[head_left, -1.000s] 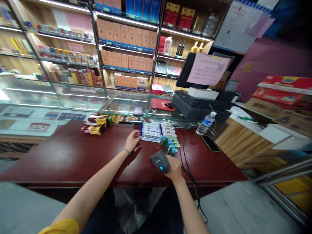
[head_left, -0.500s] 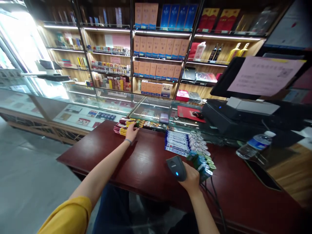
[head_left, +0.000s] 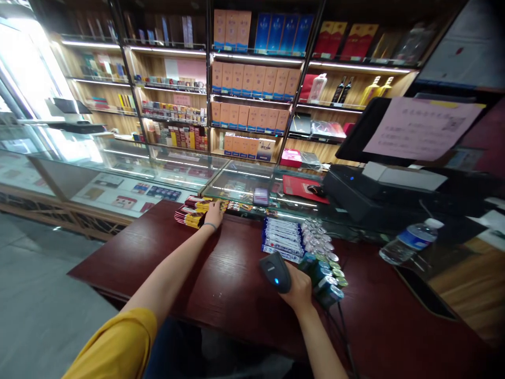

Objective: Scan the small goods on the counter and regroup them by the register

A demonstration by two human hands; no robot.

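Note:
At the far left part of the dark red table, my left hand (head_left: pixel 213 214) is at the right end of a pile of red-and-yellow packets (head_left: pixel 191 215). Its fingers are closed on a yellow packet (head_left: pixel 223 205) there, partly hidden by the hand itself. My right hand (head_left: pixel 299 287) is wrapped round a dark barcode scanner (head_left: pixel 275 272) with a lit blue light, held over the table. Just beyond the scanner lies a row of blue-and-white packs (head_left: pixel 283 237). Silver-topped tubes (head_left: pixel 316 237) and green-and-blue ones (head_left: pixel 327 281) stand beside them, close to my right hand.
A glass display counter (head_left: pixel 177 173) runs behind the table (head_left: pixel 232 284). On the right are a monitor (head_left: pixel 355 126) with a pink paper, a leaning water bottle (head_left: pixel 410 242) and a black cable (head_left: pixel 343 326). A red mouse pad (head_left: pixel 295 187) lies on the glass.
My left hand has shifted slightly over the yellow packets, and the dark green bit by its fingers no longer shows. The view has turned a little; the scanner stays in my right hand.

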